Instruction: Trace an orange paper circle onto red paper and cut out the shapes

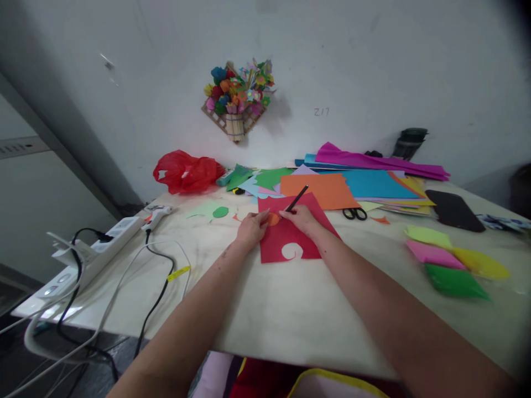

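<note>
A red paper sheet [290,237] lies on the pale table [290,309], with a curled cut-out hole near its front edge. My left hand [252,228] rests on the sheet's left part, its fingers pressing a small orange paper shape [273,219] flat. My right hand [302,218] is closed on a black pencil [297,199], whose tip touches the red sheet beside the orange shape.
Black scissors [354,213] lie right of the red sheet. Coloured paper sheets [357,182] pile up behind. Folded paper pieces [452,260] sit at the right, a black phone [454,210] beyond. A power strip [99,249], glue gun [156,215] and cables occupy the left. A red bag [186,171] is at the back.
</note>
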Demonstrator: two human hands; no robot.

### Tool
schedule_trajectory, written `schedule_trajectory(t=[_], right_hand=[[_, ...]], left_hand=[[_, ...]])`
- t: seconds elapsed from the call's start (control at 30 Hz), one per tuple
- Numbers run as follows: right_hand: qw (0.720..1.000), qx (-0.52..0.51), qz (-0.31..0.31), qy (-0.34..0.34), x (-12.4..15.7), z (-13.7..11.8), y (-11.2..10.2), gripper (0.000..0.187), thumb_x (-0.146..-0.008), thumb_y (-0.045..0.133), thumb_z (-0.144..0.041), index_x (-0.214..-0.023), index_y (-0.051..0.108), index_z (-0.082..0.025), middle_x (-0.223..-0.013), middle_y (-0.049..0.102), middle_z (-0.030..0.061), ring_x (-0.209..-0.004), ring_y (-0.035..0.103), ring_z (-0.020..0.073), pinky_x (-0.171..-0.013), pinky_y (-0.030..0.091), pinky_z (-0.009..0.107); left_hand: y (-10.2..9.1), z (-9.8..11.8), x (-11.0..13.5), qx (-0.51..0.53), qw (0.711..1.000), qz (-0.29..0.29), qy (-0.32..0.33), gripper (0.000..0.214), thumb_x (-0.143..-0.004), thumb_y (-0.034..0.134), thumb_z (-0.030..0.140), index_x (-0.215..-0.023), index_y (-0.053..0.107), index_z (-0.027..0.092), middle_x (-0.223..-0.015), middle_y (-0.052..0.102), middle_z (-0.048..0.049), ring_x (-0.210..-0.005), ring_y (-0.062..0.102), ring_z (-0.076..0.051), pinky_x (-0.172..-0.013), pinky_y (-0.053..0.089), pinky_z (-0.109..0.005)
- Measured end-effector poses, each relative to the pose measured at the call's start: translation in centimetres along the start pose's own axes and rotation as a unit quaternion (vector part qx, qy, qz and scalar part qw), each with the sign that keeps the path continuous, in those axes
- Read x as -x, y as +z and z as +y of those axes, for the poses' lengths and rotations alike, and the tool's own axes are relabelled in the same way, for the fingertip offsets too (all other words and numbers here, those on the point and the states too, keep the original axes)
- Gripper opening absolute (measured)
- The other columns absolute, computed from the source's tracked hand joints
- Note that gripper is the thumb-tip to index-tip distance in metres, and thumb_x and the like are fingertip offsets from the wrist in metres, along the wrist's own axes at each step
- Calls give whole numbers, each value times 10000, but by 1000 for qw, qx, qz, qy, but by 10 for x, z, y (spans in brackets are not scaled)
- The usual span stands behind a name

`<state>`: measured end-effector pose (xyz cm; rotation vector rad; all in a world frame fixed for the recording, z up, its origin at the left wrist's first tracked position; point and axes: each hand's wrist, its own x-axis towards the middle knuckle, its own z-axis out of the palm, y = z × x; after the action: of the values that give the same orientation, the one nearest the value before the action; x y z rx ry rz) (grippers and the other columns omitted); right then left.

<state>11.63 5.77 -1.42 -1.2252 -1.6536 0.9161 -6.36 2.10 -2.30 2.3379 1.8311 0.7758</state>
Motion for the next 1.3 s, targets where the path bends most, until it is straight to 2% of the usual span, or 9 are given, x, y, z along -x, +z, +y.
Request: schedule_trajectory(t=[0.13, 0.23, 0.37, 0.5, 0.7, 0.9, 1.07, 1.3], right_hand=[[1000, -14, 17, -23, 3, -9, -1, 290, -637, 603, -423, -716, 652, -148, -753, 662, 68, -773, 591, 195, -695, 450, 302], [999, -22, -12, -37, 5, -15, 3, 290, -642, 598, -423, -715, 649, -147, -754, 662, 62, -759, 590, 185, -689, 448, 294], [997, -33, -65, -27, 6, -17, 10, 276, -637, 614, -378, -770, 660, -141, -775, 667, 60, -749, 592, 176, -705, 449, 308], [996, -33, -79, -30, 9, -19, 14, 277, -644, 612, -371, -782, 663, -137, -813, 671, 73, -785, 597, 187, -717, 450, 317], [995, -31, -82, -46, 9, -17, 19, 240, -654, 620, -327, -806, 670, -148, -843, 677, 77, -827, 605, 192, -737, 455, 309], [996, -8, -64, -62, 5, -10, 25, 210, -654, 632, -334, -788, 674, -179, -831, 681, 58, -803, 613, 178, -745, 459, 310], [995, 7, -53, -80, 2, -4, 28, 242, -652, 631, -357, -803, 674, -173, -834, 679, 69, -798, 616, 180, -736, 462, 306], [995, 24, -50, -87, -2, 2, 30, 267, -647, 631, -397, -809, 678, -190, -821, 679, 61, -778, 615, 186, -726, 465, 326]], left_hand=[[-3, 2, 0, -34, 999, 7, 4, 460, -778, 492, 233, -1236, 454, 228, -1004, 617, -64, -994, 529, -188, -846, 421, -272], [-6, 4, -1, -55, 998, 9, 15, 443, -775, 492, 254, -1216, 475, 210, -1004, 624, -68, -1035, 501, -199, -877, 398, -291], [-12, 1, -3, -70, 997, -28, 29, 486, -758, 507, 288, -1232, 455, 192, -1089, 598, -60, -1112, 438, -207, -925, 355, -304], [-21, -4, -3, -74, 991, -81, 76, 594, -739, 529, 360, -1288, 373, 200, -1188, 537, -48, -1159, 386, -227, -971, 294, -328], [-30, -5, 1, -57, 989, -101, 93, 649, -729, 554, 373, -1309, 340, 176, -1193, 523, -78, -1167, 363, -243, -975, 278, -344], [-26, -11, 0, -14, 990, -97, 98, 680, -713, 577, 342, -1320, 317, 180, -1174, 535, -68, -1168, 364, -234, -961, 312, -332], [-26, -12, 1, 0, 991, -94, 98, 684, -709, 585, 329, -1314, 332, 133, -1189, 522, -99, -1155, 379, -232, -952, 330, -306], [-26, -12, 1, 7, 990, -103, 94, 688, -717, 576, 344, -1325, 308, 166, -1204, 517, -66, -1168, 372, -220, -963, 320, -300]])
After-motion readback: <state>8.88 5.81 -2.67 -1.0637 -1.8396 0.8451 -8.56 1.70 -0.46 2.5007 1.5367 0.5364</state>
